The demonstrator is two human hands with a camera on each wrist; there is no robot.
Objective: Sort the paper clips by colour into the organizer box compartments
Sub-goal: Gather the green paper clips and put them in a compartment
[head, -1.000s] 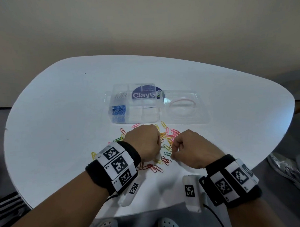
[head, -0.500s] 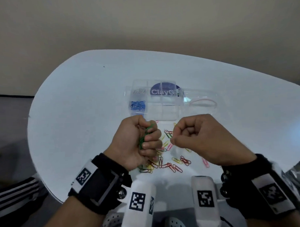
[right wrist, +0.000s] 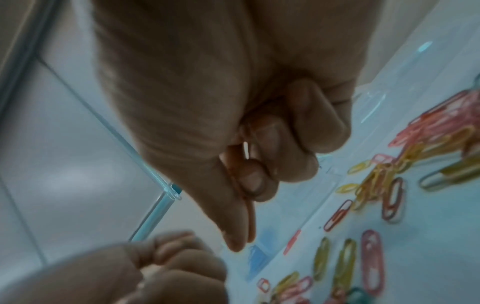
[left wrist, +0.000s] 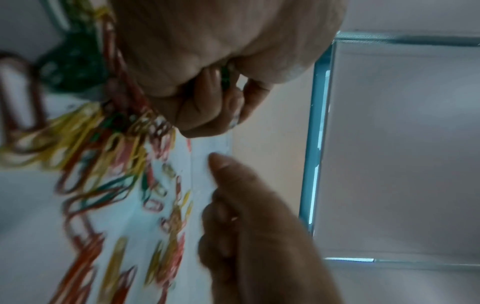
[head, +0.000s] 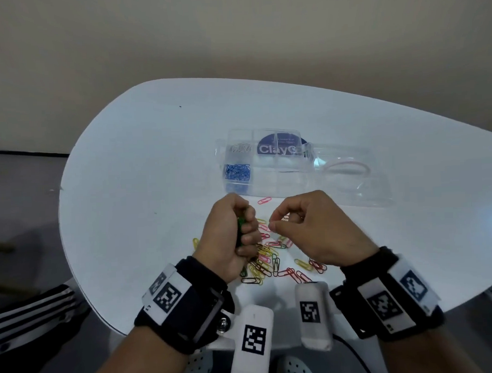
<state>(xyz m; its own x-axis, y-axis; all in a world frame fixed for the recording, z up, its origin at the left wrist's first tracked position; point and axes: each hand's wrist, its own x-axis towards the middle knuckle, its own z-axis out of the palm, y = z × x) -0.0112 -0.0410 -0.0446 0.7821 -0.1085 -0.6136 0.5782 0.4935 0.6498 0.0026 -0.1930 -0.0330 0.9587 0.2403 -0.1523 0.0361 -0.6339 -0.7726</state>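
A clear organizer box (head: 278, 182) stands on the white table, with blue clips (head: 237, 172) in its near-left compartment and silver clips (head: 240, 149) in the far-left one. Loose clips (head: 269, 258) in red, yellow, pink and green lie in a pile in front of it. My left hand (head: 245, 231) is raised over the pile as a fist that grips a bunch of green clips (head: 240, 227), also visible as green clips (left wrist: 224, 76) between its fingers. My right hand (head: 274, 223) hovers beside it and pinches a reddish clip (right wrist: 250, 222) between thumb and forefinger.
The box's clear lid (head: 379, 190) lies open to the right with a pink loop (head: 347, 166) in it. One pink clip (head: 264, 200) lies just before the box. The table's (head: 154, 161) rounded edge runs close under my wrists; shoes show below it.
Both hands have risen off the pile. The left fist has turned so its green clips show, and the right hand has lifted with a clip pinched.
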